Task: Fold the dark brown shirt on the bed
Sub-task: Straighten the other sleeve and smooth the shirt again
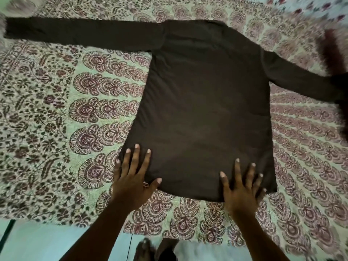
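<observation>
Two hands press flat on the near hem of one dark brown shirt (pixel 203 102): the left hand (pixel 131 178) with fingers spread at the hem's left corner, the right hand (pixel 243 187) likewise splayed toward the right corner, neither gripping cloth. The shirt lies spread out on the bed (pixel 56 113), both its sleeves stretched outward over the patterned bedspread.
</observation>
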Motion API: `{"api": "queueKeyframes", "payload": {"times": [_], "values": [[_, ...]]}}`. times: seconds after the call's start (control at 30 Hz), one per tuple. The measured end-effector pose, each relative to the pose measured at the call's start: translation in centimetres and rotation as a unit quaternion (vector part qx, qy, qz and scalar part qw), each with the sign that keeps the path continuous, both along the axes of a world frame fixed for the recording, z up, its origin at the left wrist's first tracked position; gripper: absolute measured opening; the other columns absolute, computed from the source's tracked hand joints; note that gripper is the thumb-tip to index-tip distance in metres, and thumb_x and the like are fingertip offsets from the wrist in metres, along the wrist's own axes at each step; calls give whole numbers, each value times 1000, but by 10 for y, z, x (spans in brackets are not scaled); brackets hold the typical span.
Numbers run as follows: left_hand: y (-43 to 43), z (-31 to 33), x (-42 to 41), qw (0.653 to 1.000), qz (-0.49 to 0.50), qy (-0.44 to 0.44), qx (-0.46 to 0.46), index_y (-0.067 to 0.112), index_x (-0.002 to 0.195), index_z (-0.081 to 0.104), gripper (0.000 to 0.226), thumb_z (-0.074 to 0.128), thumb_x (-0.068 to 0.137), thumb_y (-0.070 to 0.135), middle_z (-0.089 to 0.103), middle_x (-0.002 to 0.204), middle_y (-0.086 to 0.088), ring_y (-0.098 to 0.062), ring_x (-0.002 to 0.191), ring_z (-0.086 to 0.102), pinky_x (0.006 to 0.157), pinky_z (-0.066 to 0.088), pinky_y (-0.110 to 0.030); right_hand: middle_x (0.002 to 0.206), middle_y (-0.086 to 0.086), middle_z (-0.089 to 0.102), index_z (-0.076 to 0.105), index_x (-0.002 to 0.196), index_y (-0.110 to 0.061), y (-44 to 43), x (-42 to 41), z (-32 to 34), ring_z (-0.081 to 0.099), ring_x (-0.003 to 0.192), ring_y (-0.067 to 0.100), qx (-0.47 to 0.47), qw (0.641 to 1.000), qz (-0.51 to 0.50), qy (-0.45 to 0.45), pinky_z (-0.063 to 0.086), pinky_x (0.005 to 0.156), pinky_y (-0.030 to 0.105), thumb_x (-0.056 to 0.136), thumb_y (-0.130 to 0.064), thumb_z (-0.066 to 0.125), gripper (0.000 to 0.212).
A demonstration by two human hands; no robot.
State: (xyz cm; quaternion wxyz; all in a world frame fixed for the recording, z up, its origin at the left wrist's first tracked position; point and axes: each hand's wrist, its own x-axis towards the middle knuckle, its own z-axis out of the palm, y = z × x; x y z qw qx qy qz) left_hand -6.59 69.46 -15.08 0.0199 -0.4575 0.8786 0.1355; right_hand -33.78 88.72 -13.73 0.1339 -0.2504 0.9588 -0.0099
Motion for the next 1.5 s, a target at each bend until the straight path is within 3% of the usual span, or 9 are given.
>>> {"api": "queueKeyframes", "payload": {"times": [0.13, 0.37, 0.53, 0.73, 0.83, 0.97, 1.27, 1.37, 1.5], "values": [[3, -3, -1, 1000, 8, 13, -9, 37, 165, 13, 95, 39, 85, 82, 2, 175, 0, -30, 161, 7, 125, 15, -58, 174, 18, -4, 22, 165, -35, -43, 11, 3, -3, 159, 46, -59, 996, 51, 51, 9, 125, 66, 97, -77, 26, 80], [10, -3, -8, 999, 29, 19, -17, 35, 164, 18, 95, 38, 82, 78, 3, 175, 2, -30, 160, 11, 123, 16, -60, 176, 1, 0, 28, 161, -46, -113, 48, -20, 2, 163, 28, -95, 933, 348, -6, 15, 126, 59, 103, -64, 37, 62], [9, -1, -12, 999, 43, 18, 24, 39, 164, 12, 97, 37, 80, 80, -2, 175, 5, -30, 160, 6, 118, 16, -71, 176, -7, 1, 13, 159, -58, 0, -14, -12, 5, 162, 27, -44, 988, 143, 40, 15, 126, 60, 101, -72, 27, 62], [8, -1, -12, 999, 36, 10, 34, 38, 164, 13, 99, 34, 79, 83, 0, 175, 2, -33, 159, 7, 116, 16, -72, 174, 15, -9, 1, 165, -44, 44, -57, 4, -8, 158, 49, -4, 994, -109, -23, 0, 124, 67, 92, -87, 16, 86], [7, -4, -11, 999, 34, 13, 28, 37, 164, 14, 99, 34, 79, 83, 0, 175, 1, -34, 159, 7, 116, 16, -72, 175, 16, -6, 11, 167, -28, 1, -54, 3, -7, 159, 44, -51, 998, -10, 47, -3, 124, 60, 95, -81, 23, 90], [7, -6, -10, 999, 28, 11, 17, 35, 164, 17, 100, 35, 78, 82, 3, 174, -1, -36, 158, 9, 116, 17, -72, 175, -5, -13, 3, 166, -39, -48, -65, -7, -13, 161, 29, -42, 985, 169, -4, 3, 129, 58, 99, -77, 25, 81], [5, -4, -10, 999, 26, 5, 22, 34, 164, 21, 99, 32, 79, 84, 5, 175, -1, -37, 158, 13, 116, 18, -70, 173, 20, -8, -2, 167, -25, 30, -70, 1, -9, 160, 41, -9, 989, -147, -5, -3, 126, 63, 88, -92, 10, 104], [7, -5, -8, 999, 28, 8, 15, 35, 164, 19, 98, 31, 80, 84, 3, 175, 1, -34, 159, 11, 116, 18, -68, 174, 20, -2, 8, 167, -16, 3, -65, 5, -4, 160, 41, -35, 996, -40, 72, -5, 125, 60, 94, -84, 20, 100], [7, -6, -7, 1000, 18, 10, 5, 36, 164, 14, 94, 33, 83, 80, 0, 175, 2, -31, 160, 7, 117, 16, -67, 175, 7, -12, 12, 166, -38, -60, -32, -1, -12, 161, 37, -78, 977, 194, 43, 3, 127, 60, 97, -76, 34, 81]]}}
